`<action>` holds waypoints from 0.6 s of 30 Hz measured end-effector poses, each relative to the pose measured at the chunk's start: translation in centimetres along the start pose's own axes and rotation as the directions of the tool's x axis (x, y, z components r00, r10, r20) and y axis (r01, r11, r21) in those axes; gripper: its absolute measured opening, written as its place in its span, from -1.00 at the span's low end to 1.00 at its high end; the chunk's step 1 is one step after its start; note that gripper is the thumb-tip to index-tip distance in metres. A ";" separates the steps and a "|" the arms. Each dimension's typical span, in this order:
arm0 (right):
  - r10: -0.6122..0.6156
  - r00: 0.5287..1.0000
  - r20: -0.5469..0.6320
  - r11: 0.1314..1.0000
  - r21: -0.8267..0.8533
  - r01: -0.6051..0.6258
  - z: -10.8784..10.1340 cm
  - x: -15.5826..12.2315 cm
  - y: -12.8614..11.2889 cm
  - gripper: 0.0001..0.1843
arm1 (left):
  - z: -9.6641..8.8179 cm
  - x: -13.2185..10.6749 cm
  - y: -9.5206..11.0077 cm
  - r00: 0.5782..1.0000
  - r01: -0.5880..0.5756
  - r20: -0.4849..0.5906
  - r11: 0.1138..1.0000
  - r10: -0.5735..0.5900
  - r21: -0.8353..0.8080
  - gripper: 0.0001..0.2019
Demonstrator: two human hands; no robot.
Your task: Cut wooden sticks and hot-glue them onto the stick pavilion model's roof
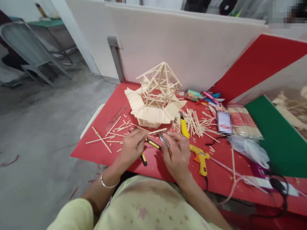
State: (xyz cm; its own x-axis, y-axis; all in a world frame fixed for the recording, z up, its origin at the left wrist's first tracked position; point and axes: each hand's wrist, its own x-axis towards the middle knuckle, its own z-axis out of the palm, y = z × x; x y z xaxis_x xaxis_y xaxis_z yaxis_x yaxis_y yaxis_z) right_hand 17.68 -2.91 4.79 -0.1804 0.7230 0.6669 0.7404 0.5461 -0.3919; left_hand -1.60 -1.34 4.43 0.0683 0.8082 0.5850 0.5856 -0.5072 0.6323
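My left hand is closed, its fingers pinching a thin wooden stick that points to the right. My right hand is wrapped round a small metal-bladed tool, whose exact kind I cannot make out; its tip is close to the stick. Beneath my left hand lies a tool with black-and-yellow handles, its head partly hidden. Just beyond both hands stands a model built of wooden sticks, with an open pointed roof frame above slatted lower panels.
Loose sticks are scattered across the red tabletop. To the right are a yellow utility knife, a yellow glue gun with its cord, a phone, packaged sticks and a plastic bag. A white partition borders the back.
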 end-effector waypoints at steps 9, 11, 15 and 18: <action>0.209 0.818 0.536 0.952 -0.304 -0.044 7.6 -4.4 -1.8 -0.05 | -1.0 -5.2 -5.7 0.837 0.507 -0.093 0.829 -0.539 -0.238 -0.79; 0.242 0.815 0.526 0.945 -0.318 -0.076 8.2 -3.6 -1.5 -0.11 | -1.1 -5.4 -6.0 0.785 0.562 -0.070 0.756 -0.615 -0.334 -0.77; 0.294 0.738 0.607 0.928 0.004 -0.373 7.0 -2.7 0.3 -0.52 | -1.5 -5.7 -6.2 0.736 0.587 -0.035 0.662 -0.676 -0.467 -0.78; 0.158 0.435 0.886 0.530 0.296 -0.795 4.4 -3.2 1.0 -0.67 | -1.7 -6.0 -6.2 0.740 0.575 -0.013 0.642 -0.673 -0.507 -0.77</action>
State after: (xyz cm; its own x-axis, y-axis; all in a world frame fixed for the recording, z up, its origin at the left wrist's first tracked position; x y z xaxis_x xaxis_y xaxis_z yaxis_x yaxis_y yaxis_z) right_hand 16.14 -2.80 -0.49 -0.5356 0.7759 -0.3333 0.3442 -0.1598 -0.9252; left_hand -7.01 -3.59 -2.14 -0.3540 0.9351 0.0141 0.0061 -0.0128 0.9999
